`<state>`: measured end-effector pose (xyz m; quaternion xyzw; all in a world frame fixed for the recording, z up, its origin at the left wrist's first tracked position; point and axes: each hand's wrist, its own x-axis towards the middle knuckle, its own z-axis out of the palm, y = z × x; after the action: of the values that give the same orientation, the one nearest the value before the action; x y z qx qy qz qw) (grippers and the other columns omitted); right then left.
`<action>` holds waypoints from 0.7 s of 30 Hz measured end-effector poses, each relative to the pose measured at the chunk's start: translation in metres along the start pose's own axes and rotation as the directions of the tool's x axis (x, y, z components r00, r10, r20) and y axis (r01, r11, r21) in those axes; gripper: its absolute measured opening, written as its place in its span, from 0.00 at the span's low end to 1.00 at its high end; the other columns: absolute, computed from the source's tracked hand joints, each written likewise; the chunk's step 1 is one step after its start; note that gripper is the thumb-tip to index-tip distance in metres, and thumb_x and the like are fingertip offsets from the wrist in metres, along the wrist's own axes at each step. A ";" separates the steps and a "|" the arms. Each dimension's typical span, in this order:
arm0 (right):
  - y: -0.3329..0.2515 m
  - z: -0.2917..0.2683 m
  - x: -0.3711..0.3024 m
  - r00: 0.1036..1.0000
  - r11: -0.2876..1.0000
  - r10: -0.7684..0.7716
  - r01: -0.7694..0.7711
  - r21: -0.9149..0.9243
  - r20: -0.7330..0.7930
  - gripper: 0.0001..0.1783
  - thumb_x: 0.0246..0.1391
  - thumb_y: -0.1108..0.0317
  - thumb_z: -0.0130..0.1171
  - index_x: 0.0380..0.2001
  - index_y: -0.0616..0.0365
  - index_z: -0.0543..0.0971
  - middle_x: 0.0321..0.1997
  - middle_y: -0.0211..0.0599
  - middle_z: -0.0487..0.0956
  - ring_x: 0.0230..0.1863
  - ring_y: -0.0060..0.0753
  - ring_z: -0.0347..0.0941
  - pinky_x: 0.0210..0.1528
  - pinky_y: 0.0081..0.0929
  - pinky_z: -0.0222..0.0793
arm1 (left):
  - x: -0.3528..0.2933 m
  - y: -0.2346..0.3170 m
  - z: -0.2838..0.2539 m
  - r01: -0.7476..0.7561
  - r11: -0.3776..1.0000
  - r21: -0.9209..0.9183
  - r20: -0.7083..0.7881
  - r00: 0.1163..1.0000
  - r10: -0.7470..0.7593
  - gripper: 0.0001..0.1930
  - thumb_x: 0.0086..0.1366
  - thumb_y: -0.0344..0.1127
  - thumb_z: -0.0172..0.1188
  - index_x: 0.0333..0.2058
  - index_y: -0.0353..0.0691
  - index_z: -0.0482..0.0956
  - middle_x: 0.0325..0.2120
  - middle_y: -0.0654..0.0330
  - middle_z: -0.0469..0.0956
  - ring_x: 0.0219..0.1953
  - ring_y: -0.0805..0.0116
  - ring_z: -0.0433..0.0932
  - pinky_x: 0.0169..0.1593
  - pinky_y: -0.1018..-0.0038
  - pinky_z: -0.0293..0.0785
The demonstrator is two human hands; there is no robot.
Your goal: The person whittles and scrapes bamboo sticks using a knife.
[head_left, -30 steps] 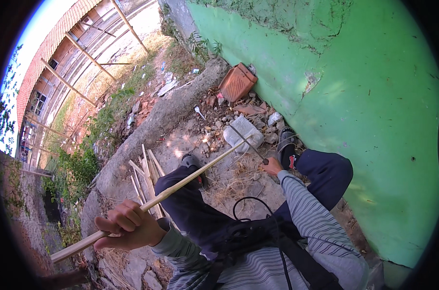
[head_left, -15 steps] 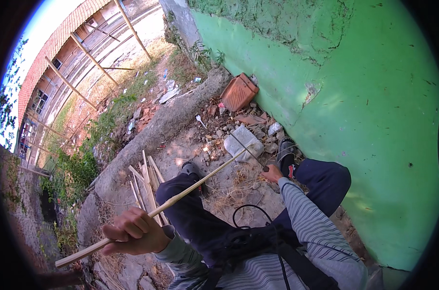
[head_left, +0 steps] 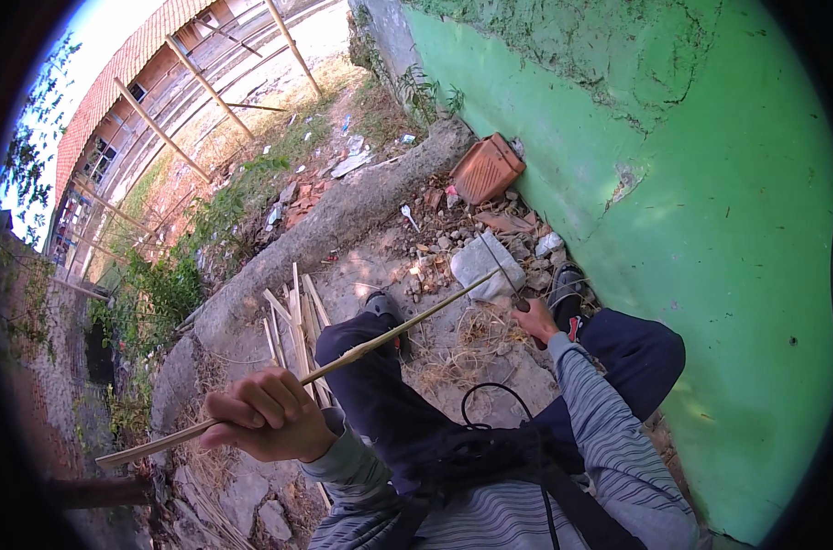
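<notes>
My left hand (head_left: 268,414) is closed around a long, thin bamboo strip (head_left: 425,313), near the strip's thicker end. The strip slants up and to the right, across my left knee. In my closed right hand (head_left: 535,321) is a knife with a dark handle and a long narrow blade (head_left: 508,278) pointing away from me. The strip's far tip meets or crosses the blade above a pale block (head_left: 468,264) on the ground; whether they touch I cannot tell.
Several split bamboo strips (head_left: 299,316) lie left of my left foot. Beyond the block are rubble, a white plastic fork (head_left: 410,217) and an orange clay tile (head_left: 488,170). A green wall (head_left: 691,238) rises at right. A low concrete ridge (head_left: 315,234) runs along the left.
The whole view has shifted, so the scene sits farther right. The knife blade stands a little more upright. My left hand still grips the strip, whose near end now looks more bent.
</notes>
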<state>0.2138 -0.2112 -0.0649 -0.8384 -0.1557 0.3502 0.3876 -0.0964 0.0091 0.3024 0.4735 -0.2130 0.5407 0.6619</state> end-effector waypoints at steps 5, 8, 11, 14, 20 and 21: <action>-0.113 -0.024 -0.068 0.928 0.865 -0.258 0.098 0.493 0.269 0.22 0.64 0.50 0.59 0.28 0.60 0.74 0.18 0.26 0.71 0.16 0.16 0.66 0.20 0.21 0.63 | 0.008 -0.012 0.009 -0.015 1.000 0.021 -0.046 0.999 0.016 0.23 0.80 0.58 0.40 0.33 0.46 0.62 0.19 0.68 0.53 0.19 0.77 0.48 0.24 0.75 0.49; -0.173 -0.030 -0.122 0.818 0.740 -0.371 -0.025 0.673 0.439 0.23 0.71 0.49 0.53 0.32 0.59 0.72 0.18 0.20 0.65 0.15 0.13 0.62 0.19 0.18 0.59 | 0.010 -0.019 0.023 -0.067 0.986 0.152 -0.275 0.955 0.107 0.24 0.79 0.61 0.40 0.32 0.47 0.59 0.19 0.69 0.51 0.18 0.77 0.47 0.23 0.75 0.48; -0.217 -0.030 -0.167 0.724 0.785 -0.477 0.097 0.611 0.499 0.23 0.76 0.49 0.45 0.36 0.59 0.72 0.19 0.22 0.66 0.15 0.14 0.60 0.18 0.18 0.59 | 0.010 -0.022 0.037 -0.077 0.975 0.208 -0.329 0.933 0.144 0.24 0.78 0.62 0.41 0.32 0.48 0.57 0.19 0.70 0.50 0.19 0.78 0.47 0.24 0.75 0.47; -0.245 -0.028 -0.203 0.648 0.791 -0.526 0.137 0.596 0.550 0.29 0.74 0.43 0.46 0.35 0.61 0.72 0.18 0.23 0.67 0.15 0.15 0.65 0.18 0.21 0.60 | 0.007 -0.024 0.038 -0.112 0.975 0.192 -0.287 0.943 0.165 0.24 0.78 0.62 0.41 0.32 0.48 0.57 0.20 0.69 0.51 0.19 0.78 0.47 0.24 0.75 0.48; -0.264 -0.015 -0.237 0.595 0.772 -0.629 0.401 0.494 0.500 0.31 0.73 0.40 0.46 0.37 0.62 0.74 0.17 0.32 0.72 0.16 0.23 0.72 0.19 0.26 0.65 | -0.001 -0.028 0.032 -0.179 0.950 0.255 -0.268 0.931 0.248 0.23 0.78 0.61 0.41 0.35 0.46 0.57 0.23 0.67 0.54 0.19 0.75 0.52 0.25 0.76 0.56; -0.263 -0.011 -0.238 0.601 0.768 -0.638 0.448 0.458 0.482 0.32 0.73 0.39 0.46 0.37 0.63 0.74 0.16 0.35 0.72 0.15 0.28 0.72 0.20 0.31 0.65 | -0.001 -0.031 0.035 -0.179 0.950 0.256 -0.268 0.931 0.247 0.23 0.78 0.61 0.41 0.35 0.46 0.57 0.23 0.67 0.54 0.19 0.75 0.52 0.25 0.76 0.56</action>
<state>0.0563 -0.1732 0.2507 -0.5218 -0.4698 0.4842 0.5221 -0.0603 -0.0199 0.3056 0.4336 -0.0982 0.6953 0.5647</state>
